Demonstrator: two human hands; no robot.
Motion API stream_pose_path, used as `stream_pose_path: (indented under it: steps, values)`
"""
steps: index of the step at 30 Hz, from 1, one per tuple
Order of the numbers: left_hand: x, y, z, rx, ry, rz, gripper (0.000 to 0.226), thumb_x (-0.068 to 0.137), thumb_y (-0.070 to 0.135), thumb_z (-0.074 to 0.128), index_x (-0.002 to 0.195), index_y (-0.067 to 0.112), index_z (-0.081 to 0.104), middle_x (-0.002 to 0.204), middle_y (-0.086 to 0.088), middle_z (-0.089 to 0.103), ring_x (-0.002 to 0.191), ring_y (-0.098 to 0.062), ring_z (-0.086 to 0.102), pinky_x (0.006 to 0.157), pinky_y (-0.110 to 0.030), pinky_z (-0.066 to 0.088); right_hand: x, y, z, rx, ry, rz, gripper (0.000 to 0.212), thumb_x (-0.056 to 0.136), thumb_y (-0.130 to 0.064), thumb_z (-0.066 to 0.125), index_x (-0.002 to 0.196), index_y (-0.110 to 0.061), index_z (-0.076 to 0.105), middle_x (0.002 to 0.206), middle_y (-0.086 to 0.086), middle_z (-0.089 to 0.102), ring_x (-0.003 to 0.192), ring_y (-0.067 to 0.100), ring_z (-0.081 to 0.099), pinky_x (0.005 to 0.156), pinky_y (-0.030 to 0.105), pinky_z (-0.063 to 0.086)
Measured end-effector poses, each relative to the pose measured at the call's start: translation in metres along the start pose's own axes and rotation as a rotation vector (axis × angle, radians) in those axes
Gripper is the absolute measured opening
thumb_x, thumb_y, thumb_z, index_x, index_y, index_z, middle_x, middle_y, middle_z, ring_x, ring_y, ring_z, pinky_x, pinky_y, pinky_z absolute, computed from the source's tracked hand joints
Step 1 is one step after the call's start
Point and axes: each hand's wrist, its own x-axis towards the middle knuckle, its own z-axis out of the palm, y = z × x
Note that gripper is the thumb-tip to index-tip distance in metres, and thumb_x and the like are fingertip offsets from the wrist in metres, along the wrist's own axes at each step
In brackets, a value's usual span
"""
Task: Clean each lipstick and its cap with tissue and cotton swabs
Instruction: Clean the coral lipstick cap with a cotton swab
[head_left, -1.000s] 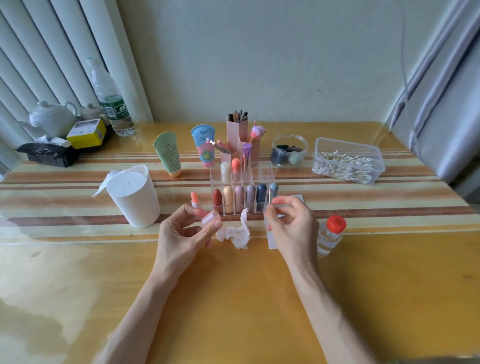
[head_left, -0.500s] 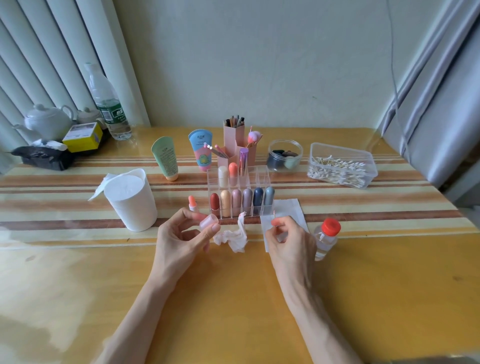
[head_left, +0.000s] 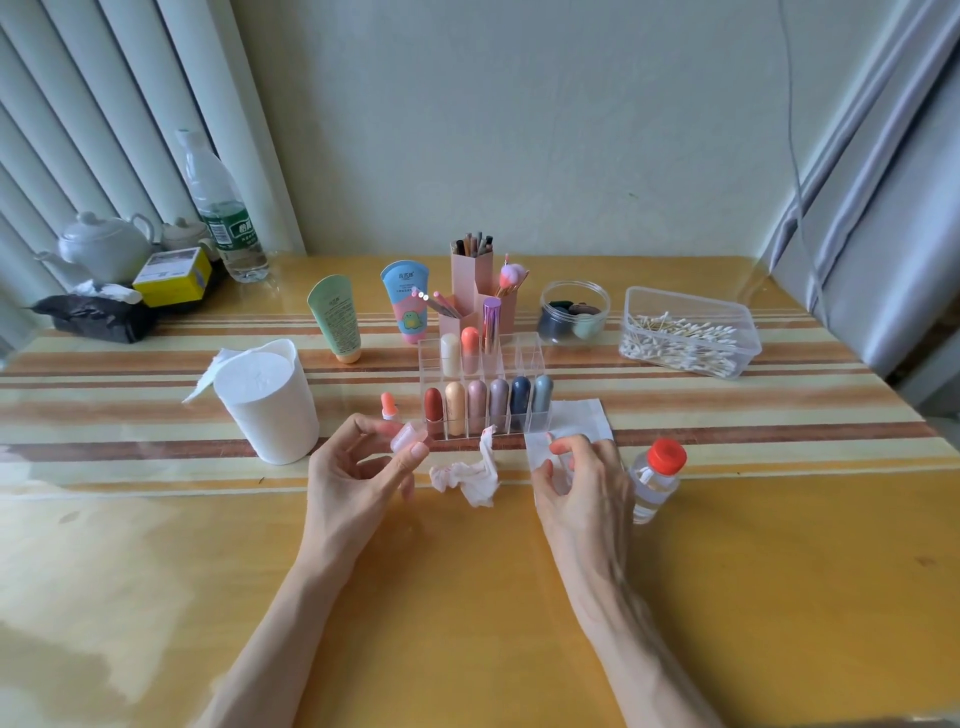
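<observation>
By my reading, the work stood at the cap-cleaning step. Left of centre, the left hand (head_left: 363, 467) pinched a small translucent pink lipstick cap (head_left: 408, 439) between thumb and fingertips, lifted off the table. Its lipstick, a short coral-orange bullet on a pale base (head_left: 387, 406), stood uncapped and upright just beyond that hand. Between the hands lay a crumpled white tissue smeared with pink (head_left: 470, 475), loose on the tabletop. Right of centre, the right hand (head_left: 582, 486) curled its fingers over a flat white tissue square (head_left: 584, 415). It seemed to pinch a thin cotton swab with a pink-stained tip (head_left: 550, 441), though the stick was too fine to be sure of. The hands were well apart.

The next move probably called for bringing swab and cap together and working the tip round inside the narrow cap. That would need a light, steady pinch, since the cap looked small and slick.

At middle left stood a white cylindrical tub of pull-out tissue (head_left: 265, 410). In the centre, a clear acrylic organiser (head_left: 530, 358) held rows of capsule-shaped lipsticks. A small clear bottle with a red cap (head_left: 655, 478) stood just beside the right hand, where a careless sweep could tip it. It also stood between that hand and the clear plastic box of cotton swabs (head_left: 685, 317) at upper right.
</observation>
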Motion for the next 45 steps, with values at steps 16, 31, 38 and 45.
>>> stream_pose_path:
  steps: [16, 31, 38, 45]
  values:
    - [0.005, -0.003, -0.006, -0.023, 0.112, 0.047, 0.029, 0.097, 0.024, 0.071, 0.119, 0.007, 0.062, 0.087, -0.013, 0.075, 0.062, -0.020, 0.061, 0.059, -0.023, 0.050, 0.000, -0.023, -0.010, 0.187, 0.000, -0.211, 0.011, 0.088, -0.016, 0.076, 0.098, -0.019, 0.072, 0.089, -0.012, 0.062, 0.067, 0.002, 0.052, 0.057, 0.006, 0.035]
    - [0.019, -0.037, -0.016, 0.202, 0.145, 0.072, 0.025, 0.107, 0.016, 0.056, 0.130, 0.016, 0.049, 0.102, -0.009, 0.063, 0.088, -0.016, 0.074, 0.083, -0.031, 0.057, 0.001, -0.088, 0.039, 0.338, -0.324, -0.274, 0.020, 0.092, -0.027, 0.080, 0.110, -0.018, 0.075, 0.084, -0.013, 0.071, 0.063, -0.005, 0.060, 0.069, 0.018, 0.057]
    - [0.016, -0.031, -0.013, 0.248, 0.149, 0.084, 0.029, 0.106, 0.015, 0.058, 0.134, 0.011, 0.051, 0.078, 0.008, 0.071, 0.087, -0.011, 0.069, 0.086, -0.022, 0.050, -0.002, -0.104, 0.057, 0.152, -0.327, -0.148, 0.038, 0.102, -0.058, 0.058, 0.118, -0.027, 0.073, 0.086, -0.004, 0.080, 0.079, 0.016, 0.077, 0.067, 0.038, 0.063]
    - [0.014, -0.024, -0.011, 0.221, 0.121, 0.054, 0.028, 0.104, 0.020, 0.063, 0.130, 0.013, 0.060, 0.074, 0.011, 0.069, 0.072, -0.006, 0.066, 0.074, -0.027, 0.057, 0.000, -0.112, 0.061, 0.006, -0.403, -0.141, 0.042, 0.104, -0.062, 0.048, 0.115, -0.029, 0.072, 0.091, 0.000, 0.079, 0.086, 0.024, 0.076, 0.066, 0.034, 0.057]
